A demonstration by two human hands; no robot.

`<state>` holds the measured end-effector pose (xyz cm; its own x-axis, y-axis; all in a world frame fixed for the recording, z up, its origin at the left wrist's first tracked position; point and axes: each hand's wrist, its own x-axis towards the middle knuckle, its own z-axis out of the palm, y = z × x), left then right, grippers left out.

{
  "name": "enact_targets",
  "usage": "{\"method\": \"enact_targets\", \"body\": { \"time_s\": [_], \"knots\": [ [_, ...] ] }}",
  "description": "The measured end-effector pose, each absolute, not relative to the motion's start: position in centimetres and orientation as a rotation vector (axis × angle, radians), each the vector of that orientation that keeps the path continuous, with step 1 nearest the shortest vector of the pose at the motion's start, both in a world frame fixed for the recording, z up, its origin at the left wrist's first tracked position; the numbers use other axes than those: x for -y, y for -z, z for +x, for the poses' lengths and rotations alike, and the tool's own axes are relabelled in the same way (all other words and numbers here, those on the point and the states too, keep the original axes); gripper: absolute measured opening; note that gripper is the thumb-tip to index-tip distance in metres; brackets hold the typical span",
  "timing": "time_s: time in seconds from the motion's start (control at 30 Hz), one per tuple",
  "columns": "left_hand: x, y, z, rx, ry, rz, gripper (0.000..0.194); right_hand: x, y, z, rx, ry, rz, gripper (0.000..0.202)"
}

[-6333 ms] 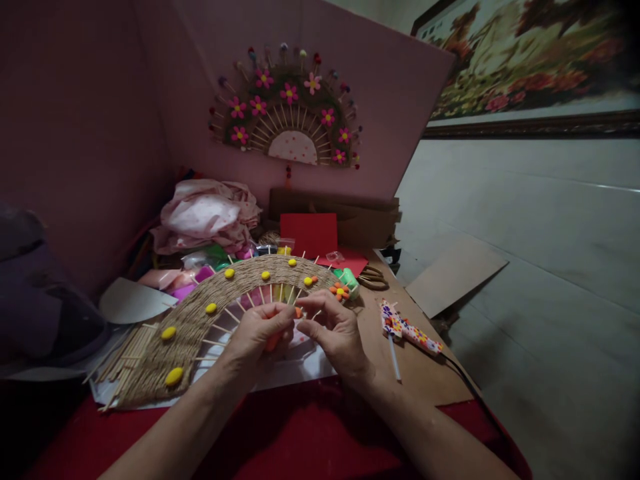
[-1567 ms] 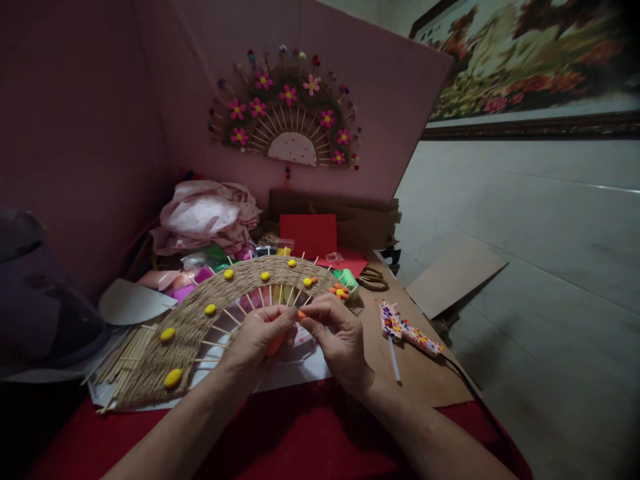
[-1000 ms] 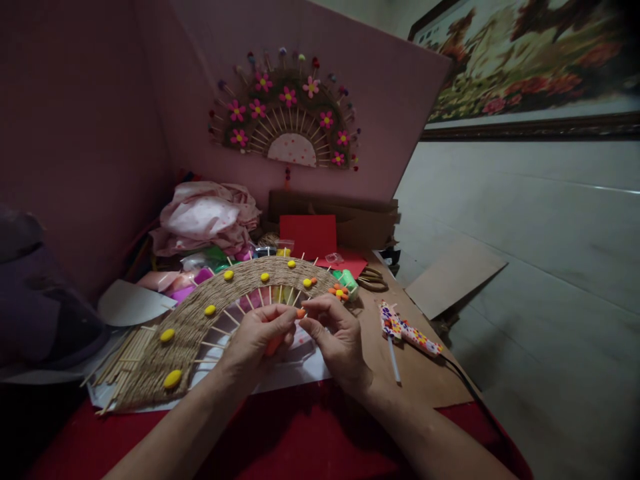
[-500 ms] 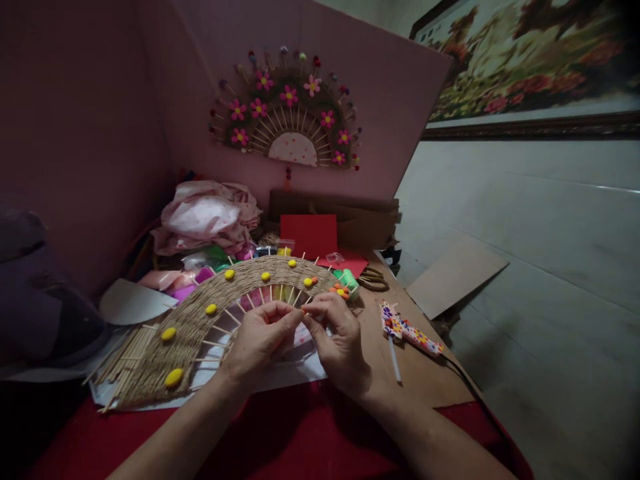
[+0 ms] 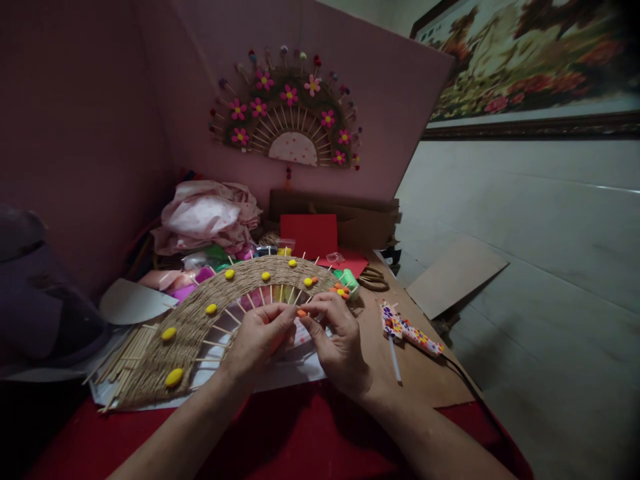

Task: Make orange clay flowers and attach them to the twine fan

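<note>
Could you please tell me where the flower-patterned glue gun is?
In the head view, the glue gun lies on the brown board, right of the right hand, its dark cord running toward the lower right.

From my remote station I read these colours. Handled piece (image 5: 301,313): solid orange. Woven arch (image 5: 250,273): tan, lined along its curve. Oval discs (image 5: 173,378) on it: plain yellow. Flower (image 5: 340,291): orange petals, yellow centre. I log the glue gun (image 5: 417,338) as white, printed with purple, orange and yellow flowers. Bundled cloth (image 5: 205,215): pale pink, spotted. Upright card (image 5: 309,233): red. Wall-fan flowers (image 5: 289,95): pink, yellow-centred. Surface (image 5: 280,430): deep red at the front edge.
</note>
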<state>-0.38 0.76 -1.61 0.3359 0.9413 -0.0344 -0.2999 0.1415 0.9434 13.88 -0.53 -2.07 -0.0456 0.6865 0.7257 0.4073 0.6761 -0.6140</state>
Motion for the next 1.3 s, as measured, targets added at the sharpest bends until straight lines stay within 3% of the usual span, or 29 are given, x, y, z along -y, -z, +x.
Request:
{"method": "enact_targets", "body": {
  "time_s": [0.5,0.7,1.07,1.3],
  "knots": [
    [-0.9,1.6,-0.3,-0.837,-1.070,1.084,0.037,0.4,2.1,13.9,1.681,-0.302,-0.880,0.004],
    [-0.6,1.8,-0.3,-1.134,-1.352,1.456,0.027,-1.2,2.1,14.8,1.543,-0.217,-1.055,0.006],
    [-0.3,2.1,-0.6,-1.454,-1.323,2.189,0.019,-3.3,2.4,15.7,1.735,0.396,-1.421,0.007],
    [-1.1,2.9,-0.8,-1.530,-1.244,2.423,0.018,-4.4,2.8,15.7,1.688,0.383,-1.473,0.002]
  ]
}}
